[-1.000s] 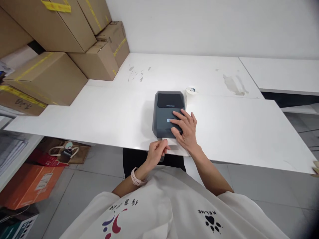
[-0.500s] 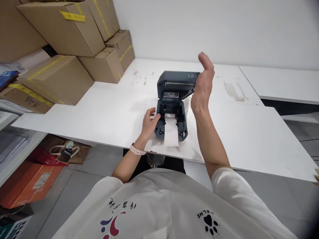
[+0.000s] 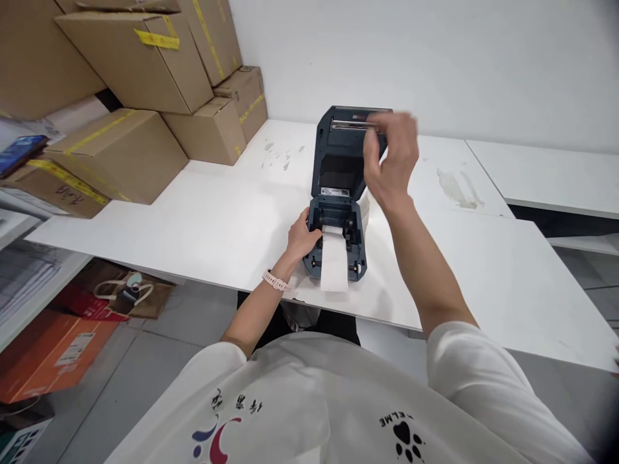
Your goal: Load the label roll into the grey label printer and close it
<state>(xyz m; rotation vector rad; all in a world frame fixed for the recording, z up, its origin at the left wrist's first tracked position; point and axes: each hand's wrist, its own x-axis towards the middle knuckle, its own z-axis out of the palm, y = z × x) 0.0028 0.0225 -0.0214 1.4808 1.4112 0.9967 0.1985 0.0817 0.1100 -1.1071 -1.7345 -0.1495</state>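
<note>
With right hand (image 3: pixel 391 161) pinches top edge of raised lid (image 3: pixel 338 169) at 12 o'clock; with left hand (image 3: pixel 302 238), nearer, grips printer (image 3: pixel 358 259) from 9 o'clock, at middle of bench (image 3: pixel 217 219), paper strip (image 3: pixel 334 265) lengthwise toward 6 o'clock.

White table (image 3: pixel 217 219) against a white wall, loaded at two spots.
Carries a dark label printer (image 3: pixel 336 258) close to the near edge, lid tipped up and back, with a white paper strip (image 3: pixel 334 270) running out of it toward that edge. Bears stacked cardboard boxes (image 3: pixel 203 129) with yellow tape at the far left corner, well apart from the printer. Shows grey scuff marks (image 3: pixel 454 187) at the far right. Sits just beside a second white table (image 3: pixel 546 174) on the right.
</note>
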